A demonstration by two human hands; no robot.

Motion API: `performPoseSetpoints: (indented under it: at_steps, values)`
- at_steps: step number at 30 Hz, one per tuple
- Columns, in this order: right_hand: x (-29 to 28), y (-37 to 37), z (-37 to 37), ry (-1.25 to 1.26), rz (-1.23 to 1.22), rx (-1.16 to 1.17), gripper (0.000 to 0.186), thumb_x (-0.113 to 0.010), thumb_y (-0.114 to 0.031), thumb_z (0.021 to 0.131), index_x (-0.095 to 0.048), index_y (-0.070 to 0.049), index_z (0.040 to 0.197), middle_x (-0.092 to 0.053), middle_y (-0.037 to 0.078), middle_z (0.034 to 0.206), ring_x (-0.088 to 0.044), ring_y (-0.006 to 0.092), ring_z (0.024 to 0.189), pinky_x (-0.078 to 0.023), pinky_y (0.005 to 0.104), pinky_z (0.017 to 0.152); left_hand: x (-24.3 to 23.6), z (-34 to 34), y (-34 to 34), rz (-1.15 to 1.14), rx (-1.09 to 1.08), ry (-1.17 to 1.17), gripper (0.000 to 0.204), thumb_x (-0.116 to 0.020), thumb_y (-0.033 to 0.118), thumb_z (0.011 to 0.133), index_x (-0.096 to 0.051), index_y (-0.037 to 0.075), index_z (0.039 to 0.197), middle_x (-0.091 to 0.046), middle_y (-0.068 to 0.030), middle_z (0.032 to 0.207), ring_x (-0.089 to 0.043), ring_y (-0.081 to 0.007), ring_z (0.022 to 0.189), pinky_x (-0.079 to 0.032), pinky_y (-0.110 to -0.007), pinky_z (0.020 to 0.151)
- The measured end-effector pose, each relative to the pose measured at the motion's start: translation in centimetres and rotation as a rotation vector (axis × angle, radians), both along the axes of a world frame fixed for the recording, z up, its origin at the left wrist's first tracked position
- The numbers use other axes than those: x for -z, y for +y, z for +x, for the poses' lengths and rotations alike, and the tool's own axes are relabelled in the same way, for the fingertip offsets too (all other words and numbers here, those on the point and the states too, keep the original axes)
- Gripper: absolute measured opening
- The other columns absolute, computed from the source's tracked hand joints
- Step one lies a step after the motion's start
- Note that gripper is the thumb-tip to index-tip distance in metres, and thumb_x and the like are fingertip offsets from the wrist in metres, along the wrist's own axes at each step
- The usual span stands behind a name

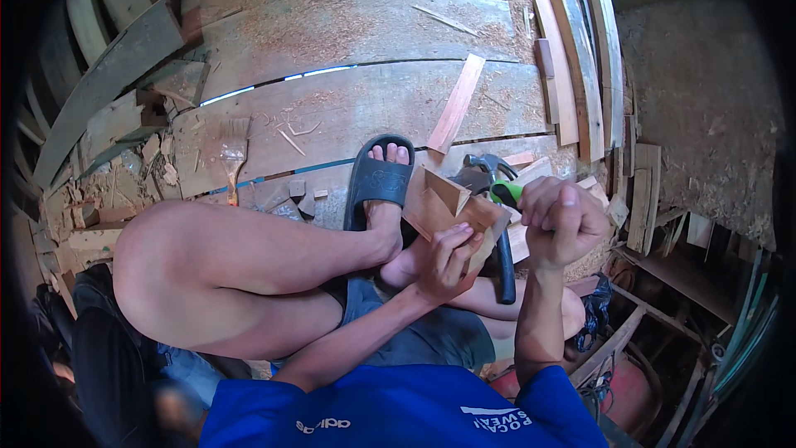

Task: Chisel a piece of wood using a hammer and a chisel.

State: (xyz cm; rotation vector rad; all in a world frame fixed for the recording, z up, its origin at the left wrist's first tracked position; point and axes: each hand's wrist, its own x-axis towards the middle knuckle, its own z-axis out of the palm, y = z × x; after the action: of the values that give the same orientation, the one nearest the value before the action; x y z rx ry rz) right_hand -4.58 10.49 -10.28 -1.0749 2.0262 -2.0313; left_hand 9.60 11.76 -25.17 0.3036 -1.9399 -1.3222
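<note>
My left hand [452, 264] is closed on the near edge of an angled wooden piece [431, 214], made of flat brown boards that meet at a corner. It sits above my lap, beside my sandalled foot [381, 178]. To its right, my right hand [564, 220] is raised in a fist around a bright green handle [507, 192], whose far end I cannot make out. A claw hammer head [491, 167] shows just beyond the green part. Below it hangs a black grip [506, 270]; whether these join as one tool is hidden.
A brush [234, 149] and a loose wooden strip [458, 105] lie on the shaving-strewn plank floor [332, 25]. Long boards [572, 41] line the right side; curved timber pieces [108, 87] lean at left. A black plastic bag [594, 315] is near my right knee.
</note>
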Motion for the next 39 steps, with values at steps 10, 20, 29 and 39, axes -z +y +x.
performPoseSetpoints:
  at_steps: [10,20,29,39]
  values:
    - [1.2,0.9,2.0,-0.045,0.081,0.215,0.041,-0.049,-0.008,0.096,-0.051,0.003,0.057,-0.054,0.007,0.053,-0.051,0.0147,0.045,-0.042,0.0292,0.046,0.3,0.0,-0.1,-0.064,0.006,0.015,0.061,-0.083,0.003,0.063,-0.058,0.000,0.118,-0.054,-0.0153,0.117,-0.056,-0.0337,0.107,-0.046,-0.044,0.089]
    - [2.0,2.2,2.5,0.013,0.126,0.085,0.045,-0.042,-0.006,0.100,-0.043,0.001,0.056,-0.050,0.008,0.054,-0.051,0.0153,0.048,-0.045,0.0303,0.048,0.0,0.0,0.2,-0.102,0.002,-0.010,0.047,-0.082,0.002,0.063,-0.060,0.001,0.104,-0.057,-0.0140,0.109,-0.057,-0.0324,0.098,-0.046,-0.042,0.081]
    - [2.9,2.7,3.1,0.076,0.113,0.109,0.043,-0.043,-0.004,0.098,-0.046,0.004,0.056,-0.051,0.009,0.053,-0.052,0.0164,0.046,-0.044,0.0306,0.045,0.0,-0.1,0.3,-0.134,-0.031,0.006,0.039,-0.076,0.000,0.064,-0.059,0.000,0.099,-0.056,-0.0140,0.103,-0.055,-0.0314,0.088,-0.043,-0.039,0.075]
    - [1.3,2.9,3.0,0.067,0.011,0.111,0.046,-0.042,-0.009,0.100,-0.045,0.005,0.056,-0.050,0.010,0.053,-0.049,0.0158,0.045,-0.043,0.0311,0.045,-0.5,-0.1,0.2,-0.095,-0.053,-0.012,0.042,-0.080,0.003,0.066,-0.061,0.000,0.103,-0.058,-0.0160,0.104,-0.058,-0.0332,0.095,-0.049,-0.040,0.083]
